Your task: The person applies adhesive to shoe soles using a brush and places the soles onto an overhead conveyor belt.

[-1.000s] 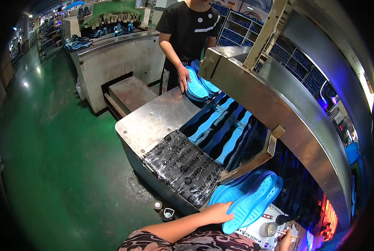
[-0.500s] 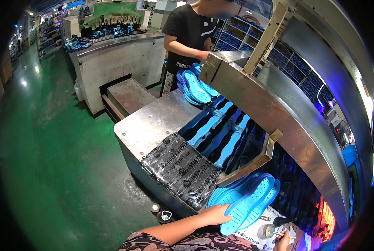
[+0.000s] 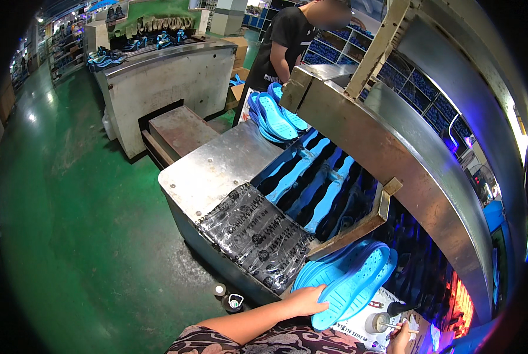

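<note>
My left hand (image 3: 305, 302) is closed on the near edge of a blue shoe sole (image 3: 358, 283), thumb on top. The sole has a raised rim and small holes toward its far end. More blue soles (image 3: 323, 272) lie close beneath and beside it. At the lower right my right hand (image 3: 399, 338) pinches a thin pale brush handle (image 3: 398, 327). Its other end reaches into a small round jar (image 3: 372, 323), where the tip is hidden. The jar stands on a white printed sheet (image 3: 347, 326), beside a dark cone-shaped object (image 3: 401, 308).
A machine with a curved metal hood (image 3: 394, 159) rises on the right, blue strips on its dark bed. Black taped film (image 3: 258, 236) covers part of the metal table (image 3: 216, 162). More soles (image 3: 273, 118) are stacked near a co-worker (image 3: 281, 53). Dark bottles (image 3: 233, 302) stand on the floor.
The co-worker has shifted right and bent forward, uncovering a cardboard box behind. My view has moved slightly; both hands keep nearly the same place and grip.
</note>
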`<state>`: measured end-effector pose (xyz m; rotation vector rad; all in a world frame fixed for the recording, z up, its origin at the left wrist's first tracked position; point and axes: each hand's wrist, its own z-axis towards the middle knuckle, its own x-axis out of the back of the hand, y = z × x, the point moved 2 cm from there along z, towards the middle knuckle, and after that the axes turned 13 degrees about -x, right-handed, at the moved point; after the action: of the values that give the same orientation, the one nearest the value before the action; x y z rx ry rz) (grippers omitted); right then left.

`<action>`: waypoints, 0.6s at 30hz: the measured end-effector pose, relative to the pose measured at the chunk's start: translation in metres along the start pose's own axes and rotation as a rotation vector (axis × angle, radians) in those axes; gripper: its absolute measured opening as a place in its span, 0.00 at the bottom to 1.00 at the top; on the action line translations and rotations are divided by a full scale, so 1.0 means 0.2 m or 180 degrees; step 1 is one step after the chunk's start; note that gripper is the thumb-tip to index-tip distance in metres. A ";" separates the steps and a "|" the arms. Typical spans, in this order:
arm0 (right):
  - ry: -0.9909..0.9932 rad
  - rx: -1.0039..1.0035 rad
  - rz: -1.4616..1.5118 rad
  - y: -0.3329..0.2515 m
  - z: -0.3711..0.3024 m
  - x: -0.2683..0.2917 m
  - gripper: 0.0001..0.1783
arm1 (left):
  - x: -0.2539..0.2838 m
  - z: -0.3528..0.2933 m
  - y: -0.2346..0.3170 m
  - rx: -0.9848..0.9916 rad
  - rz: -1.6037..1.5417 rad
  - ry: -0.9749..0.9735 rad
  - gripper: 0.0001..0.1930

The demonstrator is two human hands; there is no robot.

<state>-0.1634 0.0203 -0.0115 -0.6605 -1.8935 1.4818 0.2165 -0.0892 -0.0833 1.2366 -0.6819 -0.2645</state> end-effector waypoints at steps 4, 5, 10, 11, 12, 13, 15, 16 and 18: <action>0.0044 -0.0030 -0.0016 0.00 0.00 0.00 0.06 | 0.00 0.00 0.00 0.0012 0.0055 0.0016 0.29; 0.0043 -0.0053 -0.0005 0.01 0.01 0.01 0.06 | 0.00 0.00 0.00 0.0029 0.0056 0.0010 0.30; 0.0049 -0.0154 0.0045 0.06 0.05 0.05 0.06 | 0.00 0.00 0.01 0.0059 0.0062 -0.0018 0.30; 0.0047 -0.0173 0.0061 0.07 0.06 0.06 0.06 | -0.01 0.00 0.01 0.0048 0.0066 0.0000 0.29; 0.0046 -0.0193 0.0082 0.08 0.06 0.07 0.06 | -0.01 0.00 0.00 0.0052 0.0067 0.0000 0.29; 0.0040 -0.0209 0.0076 0.09 0.07 0.08 0.06 | -0.02 0.00 -0.01 0.0013 0.0100 0.0067 0.29; 0.0045 -0.0241 0.0103 0.10 0.09 0.09 0.07 | -0.02 -0.01 -0.01 -0.0023 0.0137 0.0132 0.29; 0.0047 -0.0257 0.0100 0.11 0.09 0.10 0.07 | -0.01 -0.01 0.00 -0.0006 0.0094 0.0088 0.29; 0.0053 -0.0284 0.0129 0.13 0.11 0.11 0.07 | 0.00 0.00 0.01 0.0015 0.0049 0.0042 0.29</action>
<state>-0.1942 0.0276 -0.0356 -0.7543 -1.9531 1.4189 0.2163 -0.0876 -0.0820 1.2361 -0.6809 -0.2419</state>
